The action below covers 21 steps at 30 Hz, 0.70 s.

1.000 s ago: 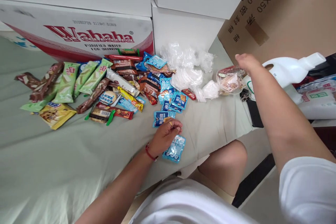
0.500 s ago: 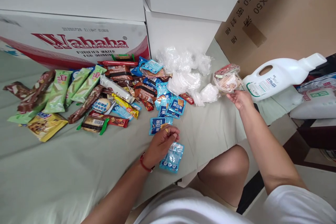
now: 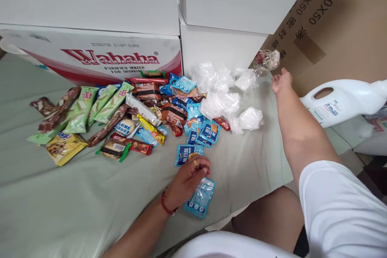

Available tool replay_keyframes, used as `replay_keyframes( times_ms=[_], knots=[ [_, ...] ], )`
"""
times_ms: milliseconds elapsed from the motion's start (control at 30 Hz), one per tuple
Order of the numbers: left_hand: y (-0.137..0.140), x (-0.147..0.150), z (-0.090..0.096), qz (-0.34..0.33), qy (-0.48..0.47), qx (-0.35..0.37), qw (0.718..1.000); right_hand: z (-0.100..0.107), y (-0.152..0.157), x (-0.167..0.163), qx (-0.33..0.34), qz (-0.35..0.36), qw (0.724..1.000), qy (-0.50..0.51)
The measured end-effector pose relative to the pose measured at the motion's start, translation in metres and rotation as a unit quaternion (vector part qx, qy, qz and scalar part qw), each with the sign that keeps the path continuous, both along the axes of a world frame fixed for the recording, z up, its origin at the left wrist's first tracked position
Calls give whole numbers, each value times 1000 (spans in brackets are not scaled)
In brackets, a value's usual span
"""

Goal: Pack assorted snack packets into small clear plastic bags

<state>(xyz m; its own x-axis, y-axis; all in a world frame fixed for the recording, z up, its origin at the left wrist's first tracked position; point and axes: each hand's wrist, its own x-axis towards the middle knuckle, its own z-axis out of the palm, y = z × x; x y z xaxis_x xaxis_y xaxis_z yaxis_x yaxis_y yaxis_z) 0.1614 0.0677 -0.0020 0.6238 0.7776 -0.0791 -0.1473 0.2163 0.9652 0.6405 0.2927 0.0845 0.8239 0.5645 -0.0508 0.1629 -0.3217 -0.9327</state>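
Note:
My right hand (image 3: 281, 82) reaches to the far right, palm up with fingers apart and nothing in it. Just beyond its fingertips, a clear bag with red and cream wrapped food (image 3: 267, 60) lies against the large cardboard box, apart from the hand. My left hand (image 3: 195, 174) rests with curled fingers between two blue snack packets, a dark blue one (image 3: 183, 154) above it and a light blue one (image 3: 201, 198) partly under it. No item shows in its fingers. Crumpled clear plastic bags (image 3: 222, 102) lie between the hands.
A pile of wrapped snacks (image 3: 145, 105) spreads leftward over the green sheet (image 3: 121, 197). Behind it stand a Wahaha water carton (image 3: 115, 56) and white boxes (image 3: 223, 46). A cardboard box (image 3: 341, 36) leans at right, and a white detergent bottle (image 3: 338, 105) lies beside my right forearm.
My right hand has let go of the clear bag of wrapped food, which is now farther back by the cardboard box. The arm is stretched farther away. My left hand has stayed in place.

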Motion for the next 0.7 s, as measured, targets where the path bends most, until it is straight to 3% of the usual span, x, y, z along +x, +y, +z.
replay_keyframes(
  times_ms=[100,267,400,533,633,700],
  knots=[
    [-1,0,0,0,7,10,1000,-9,-27,-18,15,1,999,-38],
    [-1,0,-1,-2,-32,-48,998,-23,-118,-65,61,44,992,-98],
    [3,-2,-3,10,-72,-124,990,-13,-165,-93,18,130,952,-278],
    [7,-2,-2,7,-105,-168,980,-1,-140,-94,-111,147,894,-408],
    [9,0,-2,1,-131,-180,975,-3,-107,-88,-244,148,892,-351],
    [11,0,-2,-4,-145,-188,971,-6,-95,-86,-272,173,892,-317]
  ],
)
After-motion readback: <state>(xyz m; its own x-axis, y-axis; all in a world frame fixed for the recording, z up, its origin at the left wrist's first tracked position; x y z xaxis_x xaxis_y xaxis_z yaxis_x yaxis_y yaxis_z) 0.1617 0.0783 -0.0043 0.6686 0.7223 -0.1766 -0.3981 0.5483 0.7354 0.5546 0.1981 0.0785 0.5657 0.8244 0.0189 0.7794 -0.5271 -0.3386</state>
